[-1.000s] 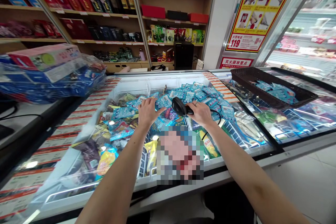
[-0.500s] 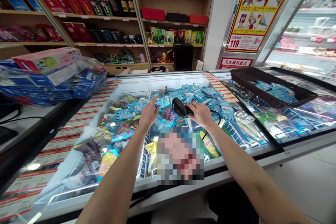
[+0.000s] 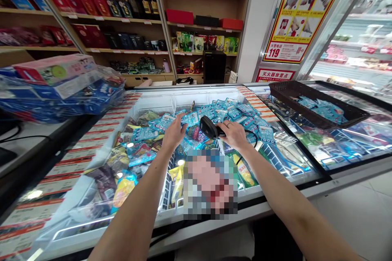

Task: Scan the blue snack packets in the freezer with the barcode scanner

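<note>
My right hand (image 3: 234, 133) is wrapped round the handle of a black handheld barcode scanner (image 3: 208, 127), its head turned to the left and its cord running down past my wrist. Just left of it, my left hand (image 3: 174, 131) pinches a small blue printed packet (image 3: 191, 119) by its left end. The packet faces the scanner head, with a narrow gap between them. Many similar blue packets (image 3: 235, 112) lie spread beyond and to the right of my hands, over the chest freezer (image 3: 153, 97). A blurred patch covers part of the freezer front.
At the right, a dark brown basket (image 3: 352, 121) on the freezer holds more blue packets. Stacked boxes in plastic wrap (image 3: 61, 85) stand at the left. Bagged frozen goods (image 3: 125, 191) fill the freezer below the glass. Wooden shelves (image 3: 202, 26) stand behind.
The view has shifted very slightly. Both hands, the packet and the scanner stay almost where they were.
</note>
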`<state>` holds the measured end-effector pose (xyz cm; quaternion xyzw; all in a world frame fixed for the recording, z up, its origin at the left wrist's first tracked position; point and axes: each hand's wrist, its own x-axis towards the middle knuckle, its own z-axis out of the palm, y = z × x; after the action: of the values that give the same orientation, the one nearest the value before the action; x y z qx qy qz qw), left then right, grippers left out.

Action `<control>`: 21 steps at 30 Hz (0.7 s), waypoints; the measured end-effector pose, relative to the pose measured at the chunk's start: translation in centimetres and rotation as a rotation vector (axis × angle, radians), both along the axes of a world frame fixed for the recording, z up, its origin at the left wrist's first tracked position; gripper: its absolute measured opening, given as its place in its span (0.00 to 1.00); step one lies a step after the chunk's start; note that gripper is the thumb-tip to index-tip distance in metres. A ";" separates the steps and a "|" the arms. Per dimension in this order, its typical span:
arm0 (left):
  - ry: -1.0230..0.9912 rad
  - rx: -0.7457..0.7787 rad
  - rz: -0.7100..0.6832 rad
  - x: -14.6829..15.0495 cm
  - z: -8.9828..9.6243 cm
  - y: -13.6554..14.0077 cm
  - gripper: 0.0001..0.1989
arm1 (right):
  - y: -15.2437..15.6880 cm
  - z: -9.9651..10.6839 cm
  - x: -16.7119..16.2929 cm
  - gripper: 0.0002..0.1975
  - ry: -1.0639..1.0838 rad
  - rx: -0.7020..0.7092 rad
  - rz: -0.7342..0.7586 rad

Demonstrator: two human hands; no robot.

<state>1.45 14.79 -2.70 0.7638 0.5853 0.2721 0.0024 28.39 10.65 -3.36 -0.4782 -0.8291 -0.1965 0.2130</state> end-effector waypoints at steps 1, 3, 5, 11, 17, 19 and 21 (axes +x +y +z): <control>0.004 -0.001 0.001 0.0 0.0 0.0 0.23 | 0.0 0.0 0.0 0.19 0.001 0.004 0.001; 0.011 0.002 0.000 0.0 0.0 -0.1 0.23 | -0.1 0.0 0.0 0.19 0.000 0.006 0.002; 0.018 0.007 -0.006 0.1 0.1 -0.2 0.23 | -0.2 0.0 0.0 0.19 -0.002 0.003 0.000; 0.035 0.010 -0.004 0.2 0.3 -0.5 0.23 | -0.4 0.2 0.0 0.20 -0.005 0.005 -0.012; 0.034 -0.006 0.009 0.2 0.2 -0.4 0.24 | -0.5 0.3 -0.1 0.21 -0.027 0.011 0.001; 0.021 -0.007 0.005 0.2 0.1 -0.3 0.24 | -0.4 0.3 -0.1 0.22 -0.032 0.010 0.007; 0.009 -0.006 0.001 0.1 0.0 -0.2 0.24 | -0.5 0.3 -0.1 0.22 -0.033 0.008 0.009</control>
<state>1.60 14.57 -2.72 0.7648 0.5864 0.2670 0.0018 28.28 10.20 -3.10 -0.4702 -0.8338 -0.2069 0.2020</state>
